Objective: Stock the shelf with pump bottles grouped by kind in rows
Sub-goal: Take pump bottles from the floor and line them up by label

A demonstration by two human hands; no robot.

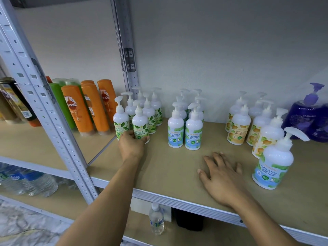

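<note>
While our left hand [132, 146] is gripping a green-leaf bottle [141, 125] far left of the stray cool-mint bottle [273, 157], our right hand [221, 176] is lying open, empty, near it.

Left of the metal post [53, 119], dark bottles [16, 102] are half hidden and cut by the picture's edge; right of the post, fingertips of the left hand [131, 146] vanish behind a green-leaf pump bottle [141, 125]; far right of it, a purple pump bottle [308, 119] is cropped.
</note>
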